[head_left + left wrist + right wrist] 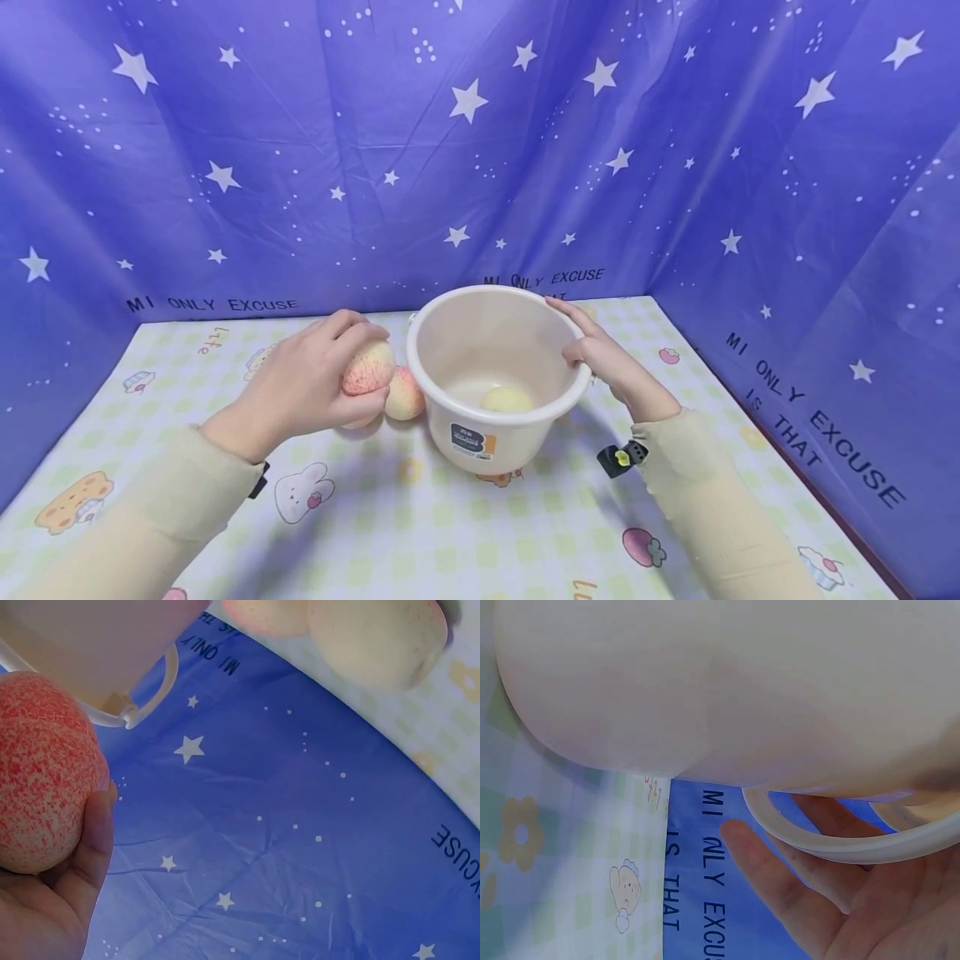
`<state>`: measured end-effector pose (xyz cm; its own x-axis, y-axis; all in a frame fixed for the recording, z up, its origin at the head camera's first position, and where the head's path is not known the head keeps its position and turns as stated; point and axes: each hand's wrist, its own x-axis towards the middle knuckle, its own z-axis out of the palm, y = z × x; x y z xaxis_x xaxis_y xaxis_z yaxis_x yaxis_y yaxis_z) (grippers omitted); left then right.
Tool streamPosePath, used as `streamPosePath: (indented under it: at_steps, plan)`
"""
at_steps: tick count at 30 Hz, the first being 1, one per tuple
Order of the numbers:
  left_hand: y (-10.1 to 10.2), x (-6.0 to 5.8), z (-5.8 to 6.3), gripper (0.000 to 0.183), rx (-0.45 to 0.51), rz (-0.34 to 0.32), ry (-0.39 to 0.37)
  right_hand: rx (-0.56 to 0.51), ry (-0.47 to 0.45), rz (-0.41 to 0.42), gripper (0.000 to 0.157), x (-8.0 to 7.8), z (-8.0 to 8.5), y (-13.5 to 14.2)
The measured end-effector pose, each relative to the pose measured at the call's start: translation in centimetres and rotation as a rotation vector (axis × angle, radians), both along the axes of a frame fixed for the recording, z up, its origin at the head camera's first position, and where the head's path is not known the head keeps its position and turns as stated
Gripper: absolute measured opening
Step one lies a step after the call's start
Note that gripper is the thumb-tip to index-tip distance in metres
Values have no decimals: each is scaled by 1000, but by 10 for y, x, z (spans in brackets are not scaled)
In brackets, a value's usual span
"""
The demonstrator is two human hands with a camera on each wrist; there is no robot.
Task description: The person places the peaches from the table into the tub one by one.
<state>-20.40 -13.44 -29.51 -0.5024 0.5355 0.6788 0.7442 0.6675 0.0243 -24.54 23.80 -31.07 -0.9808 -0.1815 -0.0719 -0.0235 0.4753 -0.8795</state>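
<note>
My left hand holds a red-speckled peach left of the bucket, raised above the table. In the left wrist view that peach sits against the fingers and palm. A cream plastic bucket with a dark label stands upright, and a pale yellow peach lies on its bottom. My right hand grips the bucket's right rim. The right wrist view has its fingers beside the bucket's handle. Another peach touches the bucket's left side, and one more is mostly hidden under my left hand.
A checked tablecloth with cartoon prints covers the table. Blue star-patterned curtains hang behind it and along both sides. Black wrist straps show at the sleeves.
</note>
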Motion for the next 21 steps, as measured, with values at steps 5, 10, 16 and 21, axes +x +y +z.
streamPosePath:
  at_steps: [5, 10, 16, 21]
  plan:
    - [-1, -2, 5, 51, -27, 16, -11, -2, 3, 2, 101, 0, 0, 0]
    - [0, -3, 10, 51, -40, 11, -9, -6, 2, 5, 102, 0, -1, 1]
    - [3, -5, 16, 50, -46, -15, 16, -6, 4, 7, 101, 0, -1, 1]
    - [4, -6, 20, 49, -50, -12, 20, -8, 6, 9, 101, -1, -1, 0]
